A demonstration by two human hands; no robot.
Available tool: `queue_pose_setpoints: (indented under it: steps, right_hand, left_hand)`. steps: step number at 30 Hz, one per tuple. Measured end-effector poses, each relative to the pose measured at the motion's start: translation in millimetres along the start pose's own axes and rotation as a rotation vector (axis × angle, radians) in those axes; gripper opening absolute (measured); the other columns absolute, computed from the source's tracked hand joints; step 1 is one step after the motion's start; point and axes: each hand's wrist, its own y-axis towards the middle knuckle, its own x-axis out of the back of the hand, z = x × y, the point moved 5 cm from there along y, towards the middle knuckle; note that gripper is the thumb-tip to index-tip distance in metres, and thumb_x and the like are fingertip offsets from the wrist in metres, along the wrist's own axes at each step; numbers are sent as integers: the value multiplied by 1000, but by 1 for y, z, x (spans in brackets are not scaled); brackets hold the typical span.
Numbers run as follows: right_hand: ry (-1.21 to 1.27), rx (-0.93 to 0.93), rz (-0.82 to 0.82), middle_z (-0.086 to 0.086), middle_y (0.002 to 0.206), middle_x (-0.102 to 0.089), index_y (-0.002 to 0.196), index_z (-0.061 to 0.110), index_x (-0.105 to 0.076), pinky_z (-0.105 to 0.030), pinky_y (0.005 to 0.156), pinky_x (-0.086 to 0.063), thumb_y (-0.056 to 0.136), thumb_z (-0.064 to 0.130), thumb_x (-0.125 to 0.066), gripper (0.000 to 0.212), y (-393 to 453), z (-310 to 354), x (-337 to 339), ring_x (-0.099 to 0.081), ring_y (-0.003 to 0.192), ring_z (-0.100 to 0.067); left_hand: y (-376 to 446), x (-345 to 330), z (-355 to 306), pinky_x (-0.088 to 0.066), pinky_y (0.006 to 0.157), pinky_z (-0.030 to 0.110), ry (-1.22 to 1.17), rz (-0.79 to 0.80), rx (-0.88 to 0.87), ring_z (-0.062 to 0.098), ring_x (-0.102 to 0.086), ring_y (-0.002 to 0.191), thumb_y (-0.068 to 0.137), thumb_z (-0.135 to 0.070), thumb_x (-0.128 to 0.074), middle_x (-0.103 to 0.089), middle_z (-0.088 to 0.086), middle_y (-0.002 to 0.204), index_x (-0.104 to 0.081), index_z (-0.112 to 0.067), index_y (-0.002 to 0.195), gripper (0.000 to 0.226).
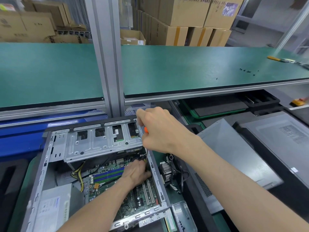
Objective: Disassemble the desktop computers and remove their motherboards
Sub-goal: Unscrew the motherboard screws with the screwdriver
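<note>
Head view: open desktop case (93, 173) lying on its side on the lower green surface (21, 190), motherboard (117, 180) exposed inside, below the silver drive cage (100, 141). Right hand (160, 131) above the case's right wall, fingers clenched round an orange-handled screwdriver (145, 131), shaft pointing down into the case. Left hand (136, 170) deep inside, resting on the motherboard near the blue memory slots (108, 174); fingertips hidden, so grasp impossible to tell. Power supply (53, 206) at the case's near-left corner. Loose heatsink fan (165, 169) just beside the case, right. Small black screws (247, 71) scattered on the upper green shelf (167, 67). Cardboard boxes (184, 17) stacked behind.
</note>
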Motion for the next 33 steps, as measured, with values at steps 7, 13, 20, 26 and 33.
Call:
queue_pose_setpoints:
  steps: [7,13,20,26,33]
  right_hand:
    - [37,0,-101,-8,68,-56,90,9,-51,-43,58,-52,63,8,-54,27,12,4,17,-52,65,-32]
    - [34,7,-91,-8,71,-54,87,10,-49,-36,55,-46,63,11,-53,24,19,13,12,-50,67,-32]
    - [-6,14,-52,-9,76,-54,87,10,-48,-33,53,-39,63,10,-52,24,19,14,0,-48,67,-33]
    - [-6,-11,-61,-8,75,-56,89,10,-49,-34,55,-43,66,9,-56,24,18,7,-3,-51,68,-33]
    - [43,-6,-65,-8,75,-55,89,9,-49,-37,58,-46,67,8,-55,23,22,9,-4,-51,69,-33]
  left_hand:
    - [-12,4,16,-38,36,14,-189,140,-18,8,-49,43,86,-29,-72,-57,3,67,-56,-12,73,27]
    - [-25,19,36,-56,55,28,-145,96,-4,13,-67,63,88,-16,-65,-72,1,83,-71,-15,90,6]
    - [-26,24,32,-60,69,31,-121,18,-3,16,-71,74,96,-11,-57,-73,4,108,-71,-21,119,28]
    - [-23,30,44,-55,69,23,-128,-46,12,4,-62,66,93,-12,-58,-73,-1,113,-71,-30,120,35]
    - [-24,25,41,-58,77,28,-193,18,18,15,-71,83,93,-18,-67,-72,-5,116,-68,-29,125,34]
